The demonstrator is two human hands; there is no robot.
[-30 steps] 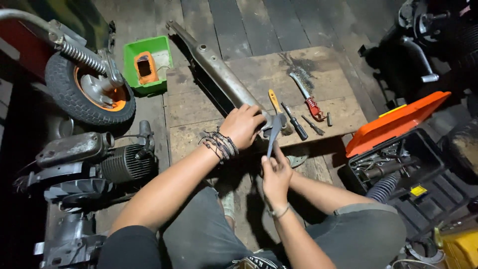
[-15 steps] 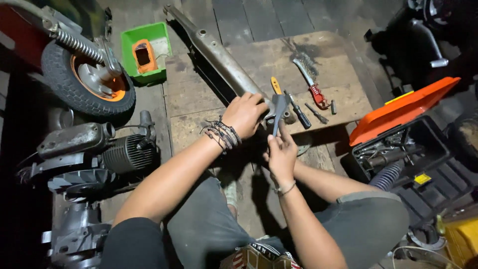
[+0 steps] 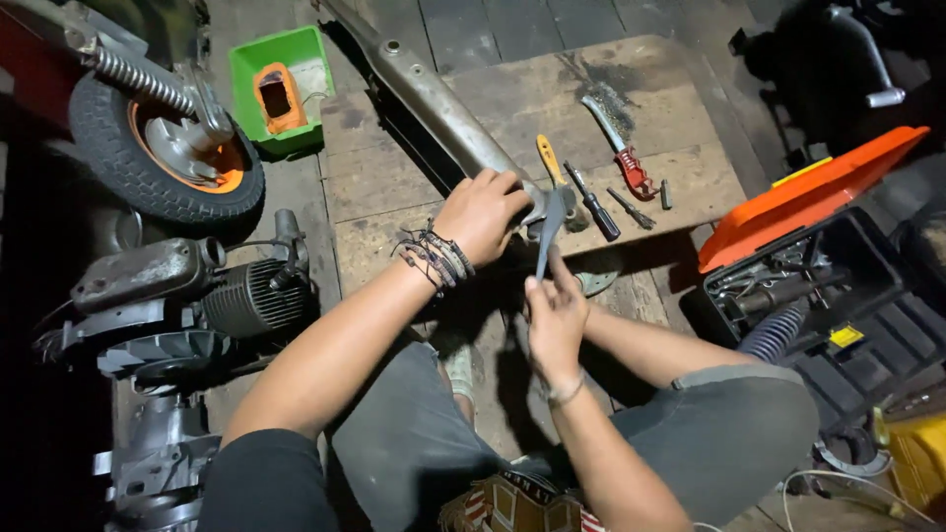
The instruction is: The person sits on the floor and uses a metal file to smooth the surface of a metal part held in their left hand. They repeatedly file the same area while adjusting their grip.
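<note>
Two hands meet near frame centre, over the front edge of a wood board (image 3: 414,187). Left hand (image 3: 483,212), cord bracelets on the wrist, is clenched over the low end of a long grey metal arm (image 3: 434,99) that runs up toward 11 o'clock. Right hand (image 3: 555,320) sits just below, at 5 o'clock from the left; its fingers pinch the lower end of a flat grey wrench (image 3: 548,232), which stands near upright w/ its top end at the metal arm's end, right beside the left fingers. Can't tell if the wrench head is seated on anything, too dark there.

At 2 o'clock from the hands, on the board: yellow-handled screwdriver (image 3: 548,158), black-handled driver (image 3: 594,205), wire brush (image 3: 603,116) w/ a red handle, a few small bits near it. Orange lid of an open black toolbox (image 3: 887,315) at 3 o'clock, sockets and a coiled spring inside. Green tub (image 3: 246,69) w/ an orange part in it at 11 o'clock. Small wheel (image 3: 118,158) w/ orange hub at 10 o'clock, a shock spring above it. Finned engine (image 3: 197,296) at 9 o'clock on the floor. Person sits w/ knees spread, grey shorts.
</note>
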